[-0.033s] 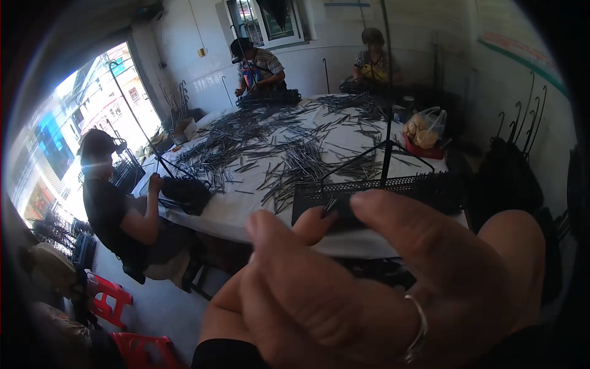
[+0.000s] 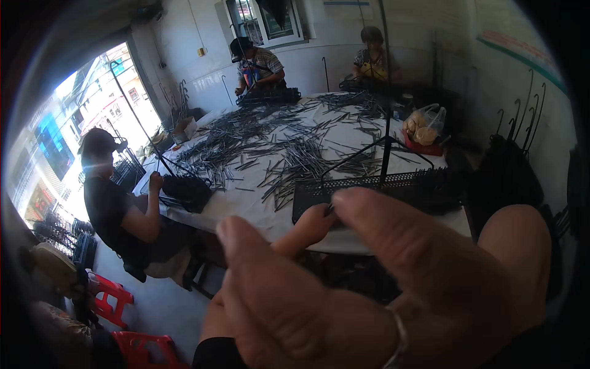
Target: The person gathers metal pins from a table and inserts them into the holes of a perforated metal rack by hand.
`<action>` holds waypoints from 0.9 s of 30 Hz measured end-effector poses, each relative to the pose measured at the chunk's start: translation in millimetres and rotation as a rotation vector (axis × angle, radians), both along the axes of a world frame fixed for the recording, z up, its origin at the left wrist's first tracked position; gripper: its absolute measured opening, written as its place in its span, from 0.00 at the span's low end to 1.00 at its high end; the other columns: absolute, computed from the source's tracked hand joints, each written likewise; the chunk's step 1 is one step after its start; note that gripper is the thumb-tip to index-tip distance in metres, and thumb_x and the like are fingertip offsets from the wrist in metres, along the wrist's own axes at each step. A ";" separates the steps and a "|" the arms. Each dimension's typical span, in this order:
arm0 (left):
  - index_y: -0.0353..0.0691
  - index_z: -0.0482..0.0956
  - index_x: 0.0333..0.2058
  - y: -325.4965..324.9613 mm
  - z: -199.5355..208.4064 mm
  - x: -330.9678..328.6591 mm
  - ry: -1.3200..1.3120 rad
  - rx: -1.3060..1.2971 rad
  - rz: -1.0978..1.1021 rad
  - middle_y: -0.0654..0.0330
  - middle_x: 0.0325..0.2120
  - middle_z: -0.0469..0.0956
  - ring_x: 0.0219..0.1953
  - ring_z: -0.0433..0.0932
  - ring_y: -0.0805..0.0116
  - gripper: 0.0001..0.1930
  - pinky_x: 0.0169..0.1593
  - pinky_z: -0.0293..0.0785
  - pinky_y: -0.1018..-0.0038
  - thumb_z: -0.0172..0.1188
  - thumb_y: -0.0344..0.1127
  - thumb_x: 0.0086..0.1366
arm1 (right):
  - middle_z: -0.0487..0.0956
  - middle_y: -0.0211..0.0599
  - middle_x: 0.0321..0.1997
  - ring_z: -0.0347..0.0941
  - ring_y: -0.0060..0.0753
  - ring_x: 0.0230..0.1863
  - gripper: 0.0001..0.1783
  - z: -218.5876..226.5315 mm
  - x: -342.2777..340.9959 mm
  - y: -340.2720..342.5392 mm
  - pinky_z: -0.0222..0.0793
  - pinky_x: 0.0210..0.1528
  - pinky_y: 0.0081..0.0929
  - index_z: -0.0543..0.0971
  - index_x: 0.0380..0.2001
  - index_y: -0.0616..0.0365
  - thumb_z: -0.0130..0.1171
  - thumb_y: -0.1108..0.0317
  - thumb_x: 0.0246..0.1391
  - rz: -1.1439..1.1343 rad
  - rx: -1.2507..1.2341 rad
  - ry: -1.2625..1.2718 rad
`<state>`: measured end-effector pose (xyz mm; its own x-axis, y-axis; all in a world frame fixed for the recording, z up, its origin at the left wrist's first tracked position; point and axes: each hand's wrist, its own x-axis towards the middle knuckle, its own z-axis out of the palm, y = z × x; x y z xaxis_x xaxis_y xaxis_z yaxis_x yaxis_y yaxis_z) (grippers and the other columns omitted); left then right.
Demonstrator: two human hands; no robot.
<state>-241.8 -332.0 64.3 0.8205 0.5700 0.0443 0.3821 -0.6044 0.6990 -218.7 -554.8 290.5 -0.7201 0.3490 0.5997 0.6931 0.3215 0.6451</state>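
Two hands fill the lower half of the frame, very close to the camera and blurred. The right hand (image 2: pixel 393 283) is the large one in the lower centre and right, a ring on one finger; its thumb and forefinger close toward each other around a thin dark metal rod (image 2: pixel 385 117) that rises straight up toward the top of the frame. The left hand (image 2: pixel 304 227) sits partly behind it, at centre, with its fingers curled in toward the same spot at the rod's lower end. Both seem to pinch the rod, though the blur makes the exact contact hard to judge.

Just beyond the hands, right of centre, lies a black perforated tray (image 2: pixel 375 187) on the near edge of the bench (image 2: pixel 246 203), which is covered in white sheeting. Hundreds of short dark metal rods (image 2: pixel 289 154) are scattered across the bench through the middle of the frame. A plastic bag (image 2: pixel 424 126) stands at its right edge. One person (image 2: pixel 114 209) sits at the left, and two others (image 2: pixel 261 67) work at the far end, in the upper part of the frame.
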 end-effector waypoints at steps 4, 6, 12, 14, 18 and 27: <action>0.31 0.74 0.33 -22.7 4.2 -23.8 -0.080 0.006 0.023 0.42 0.26 0.76 0.31 0.74 0.45 0.20 0.37 0.68 0.60 0.55 0.48 0.65 | 0.75 0.38 0.37 0.75 0.34 0.39 0.10 -20.0 -31.7 -30.2 0.71 0.36 0.29 0.75 0.37 0.55 0.58 0.64 0.52 0.004 -0.211 0.012; 0.31 0.74 0.32 -40.4 16.2 -26.0 -0.113 0.047 0.036 0.43 0.24 0.75 0.28 0.73 0.47 0.19 0.34 0.68 0.60 0.55 0.46 0.65 | 0.75 0.40 0.37 0.75 0.36 0.39 0.10 -28.3 -37.0 -44.4 0.71 0.35 0.30 0.75 0.37 0.56 0.58 0.65 0.52 -0.038 -0.325 0.026; 0.33 0.71 0.25 -26.9 0.0 -60.0 -0.155 -0.024 0.131 0.56 0.16 0.71 0.19 0.67 0.66 0.18 0.26 0.63 0.68 0.57 0.44 0.65 | 0.75 0.45 0.37 0.74 0.41 0.36 0.11 -33.4 -45.2 -38.4 0.70 0.33 0.35 0.75 0.37 0.58 0.58 0.66 0.51 -0.053 -0.585 0.087; 0.35 0.70 0.23 -17.6 -12.0 -62.8 -0.254 -0.163 0.186 0.63 0.15 0.69 0.18 0.66 0.75 0.17 0.23 0.61 0.73 0.57 0.42 0.66 | 0.74 0.46 0.37 0.74 0.43 0.35 0.11 -28.0 -48.6 -24.2 0.70 0.32 0.37 0.75 0.37 0.59 0.58 0.66 0.51 0.003 -0.648 0.093; 0.37 0.70 0.23 -16.0 -31.1 -52.1 -0.232 -0.261 0.251 0.66 0.14 0.68 0.18 0.64 0.77 0.16 0.22 0.60 0.73 0.56 0.41 0.67 | 0.74 0.49 0.38 0.74 0.47 0.34 0.12 -21.6 -41.8 12.6 0.69 0.30 0.40 0.75 0.37 0.60 0.58 0.67 0.50 0.131 -0.794 0.130; 0.40 0.74 0.34 79.8 -120.6 -68.2 -0.179 -0.341 0.401 0.66 0.17 0.71 0.20 0.69 0.75 0.18 0.21 0.63 0.72 0.58 0.51 0.65 | 0.76 0.46 0.42 0.78 0.42 0.38 0.15 -18.8 49.8 59.9 0.74 0.35 0.40 0.75 0.43 0.66 0.55 0.68 0.55 0.604 -1.019 0.700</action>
<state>-310.0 -252.2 -56.3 0.5331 0.8424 -0.0785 0.3928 -0.1643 0.9048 -168.9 -494.9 271.7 -0.5721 0.5926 0.5671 0.3574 0.8024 -0.4779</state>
